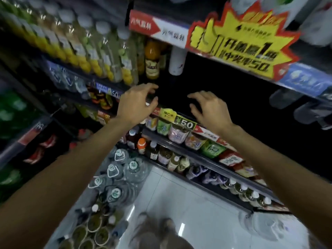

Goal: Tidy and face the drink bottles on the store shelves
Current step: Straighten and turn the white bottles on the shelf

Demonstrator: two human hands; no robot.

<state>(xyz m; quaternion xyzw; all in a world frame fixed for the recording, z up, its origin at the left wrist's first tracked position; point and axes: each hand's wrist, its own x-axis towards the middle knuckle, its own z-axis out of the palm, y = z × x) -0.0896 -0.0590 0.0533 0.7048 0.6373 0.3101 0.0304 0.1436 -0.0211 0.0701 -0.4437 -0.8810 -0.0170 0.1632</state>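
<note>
A: What's the place like?
B: A dim store aisle with a pale tiled floor. Clear bottles with yellow bases line the upper-left shelf; an orange-capped bottle and a white bottle stand at that row's right end, beside a dark gap in the shelf.
A: And the hands?
B: The left hand hovers at the gap's front edge, fingers loosely curled, holding nothing. The right hand is spread wide, also holding nothing.
A: Any writing?
B: A price tag reads "¥50"; the yellow starburst sign shows "1" and "50", the rest blurred.
</note>
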